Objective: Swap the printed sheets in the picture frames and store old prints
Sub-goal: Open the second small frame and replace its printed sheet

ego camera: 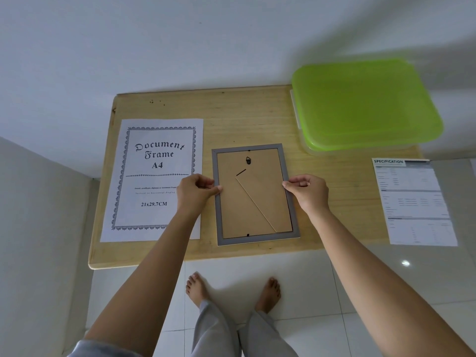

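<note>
— So where's the frame (253,194)?
— Face down on the table (257,117), about the middle, nearer the front edge than the back. It has a grey rim, and the brown backing is up. Its stand (266,202) lies flat against the backing, and a small black hook (248,160) sits near the top.
— And the hands?
— One at each long side, about halfway up. The left hand (195,193) has its fingers curled in, with the thumb tip laid over the left rim onto the edge of the backing. The right hand (307,191) is curled much the same, its fingertips pinched at the right rim. The frame lies flat under both.
— What's under the fingertips?
— Too small to tell from where I stand.
— What's around it?
— Just left of the frame is the A4 sheet (154,161), flat and print up, with an ornate border and the words "Document Frame A4" and "21x29.7CM". The left forearm crosses its lower right corner. Off to the right, well apart from the frame, is the spec sheet (412,202), headed "SPECIFICATION". It lies at the table's right end and reaches past it; what bears that part I cannot tell. Behind it, at the far right corner, is a clear box (324,151) with its green lid (365,104) on, jutting past the table's edge.
— And the person?
— Standing at the front edge, bare feet (197,289) on a pale tiled floor (309,279), in grey trousers (219,331).
</note>
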`<state>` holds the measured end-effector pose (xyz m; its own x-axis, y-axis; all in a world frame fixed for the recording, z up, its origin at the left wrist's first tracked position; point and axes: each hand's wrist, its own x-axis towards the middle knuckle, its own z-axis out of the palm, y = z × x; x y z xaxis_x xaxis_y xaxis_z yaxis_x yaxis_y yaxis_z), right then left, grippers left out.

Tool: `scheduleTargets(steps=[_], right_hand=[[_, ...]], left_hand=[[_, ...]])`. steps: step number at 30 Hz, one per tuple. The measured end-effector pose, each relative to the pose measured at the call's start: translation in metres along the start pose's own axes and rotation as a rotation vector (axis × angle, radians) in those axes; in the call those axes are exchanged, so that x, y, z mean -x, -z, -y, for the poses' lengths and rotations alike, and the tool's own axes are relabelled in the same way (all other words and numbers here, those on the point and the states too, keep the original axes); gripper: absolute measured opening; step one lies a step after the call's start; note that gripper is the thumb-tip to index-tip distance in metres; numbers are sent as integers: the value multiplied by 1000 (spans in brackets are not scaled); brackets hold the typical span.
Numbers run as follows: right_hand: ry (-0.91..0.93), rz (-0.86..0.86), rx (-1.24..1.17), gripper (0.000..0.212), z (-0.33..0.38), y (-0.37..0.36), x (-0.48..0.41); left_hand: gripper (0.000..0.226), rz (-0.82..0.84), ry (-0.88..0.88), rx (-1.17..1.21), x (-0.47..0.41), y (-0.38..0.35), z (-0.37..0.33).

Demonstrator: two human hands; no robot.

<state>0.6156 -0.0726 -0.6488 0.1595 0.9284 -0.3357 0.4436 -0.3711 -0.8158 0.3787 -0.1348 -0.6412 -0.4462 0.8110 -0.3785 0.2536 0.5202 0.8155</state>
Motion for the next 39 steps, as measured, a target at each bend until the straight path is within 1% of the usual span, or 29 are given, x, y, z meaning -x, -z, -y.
scheduleTargets(steps=[5, 8, 16, 20, 23, 25, 27, 30, 32, 35, 39], right_hand=[[15, -35, 35, 20, -2, -5, 1], [50, -48, 68, 19, -3, -8, 4], [140, -74, 56, 15, -10, -9, 11], [262, -90, 135, 21, -13, -8, 14], [392, -118, 208, 23, -6, -12, 15], [477, -82, 256, 23, 3, -19, 11], [542, -9, 339, 28, 14, -30, 5], [602, 88, 483, 43, 29, -46, -5], [630, 130, 562, 52, 35, -54, -11], [637, 158, 657, 61, 38, -60, -18], [633, 150, 703, 62, 40, -62, -21]], left_hand=[[25, -28, -22, -68, -1, -5, -3], [24, -49, -27, -80, 1, -9, -3], [17, -89, -59, -5, 11, -14, 6], [13, -138, -176, -87, 17, -20, 15], [22, -152, -279, -214, 19, -21, 21], [30, -162, -373, -329, 19, -21, 27], [42, -129, -428, -421, 19, -23, 35], [56, -92, -451, -515, 21, -26, 41], [61, -84, -441, -558, 21, -28, 43], [61, -89, -424, -599, 21, -31, 45], [57, -127, -422, -623, 20, -34, 47]])
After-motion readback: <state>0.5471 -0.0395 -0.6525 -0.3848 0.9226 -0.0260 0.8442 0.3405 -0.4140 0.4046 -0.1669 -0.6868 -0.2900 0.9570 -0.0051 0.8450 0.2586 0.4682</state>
